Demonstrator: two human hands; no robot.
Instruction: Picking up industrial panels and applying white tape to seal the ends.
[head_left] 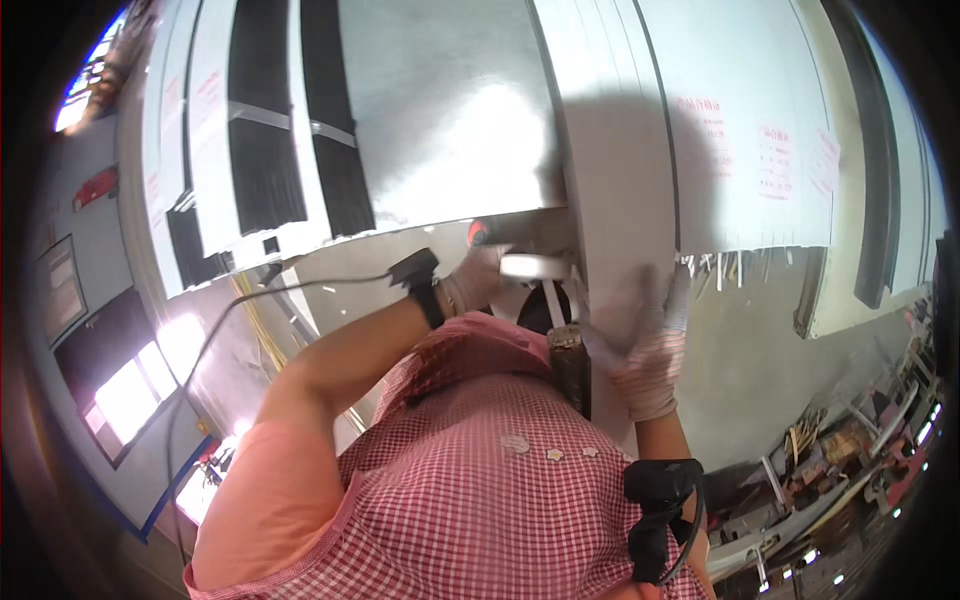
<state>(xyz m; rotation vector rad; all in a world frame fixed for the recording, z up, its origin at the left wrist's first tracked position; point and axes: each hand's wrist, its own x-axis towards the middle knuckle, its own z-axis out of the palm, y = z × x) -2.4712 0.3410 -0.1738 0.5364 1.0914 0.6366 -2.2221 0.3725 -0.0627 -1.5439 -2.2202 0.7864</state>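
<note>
White panel (620,200): runs lengthwise from 12 toward 6 o'clock. Lies against nearer right hand (648,362), fingers spread, at 5 o'clock. From left hand (476,282), lies at 3 o'clock, past white roll (535,267); cannot tell whether pinching roll.

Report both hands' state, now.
Left hand: beside a white rounded thing; whether it grips it cannot be told.
Right hand: open, fingers extended, at the long pale panel.

Between the left hand (478,280) and the right hand (645,365), a white object (537,267) and a dark block (568,365) obstruct; rightward, a hand could pass (over gray floor (745,370)).
</note>
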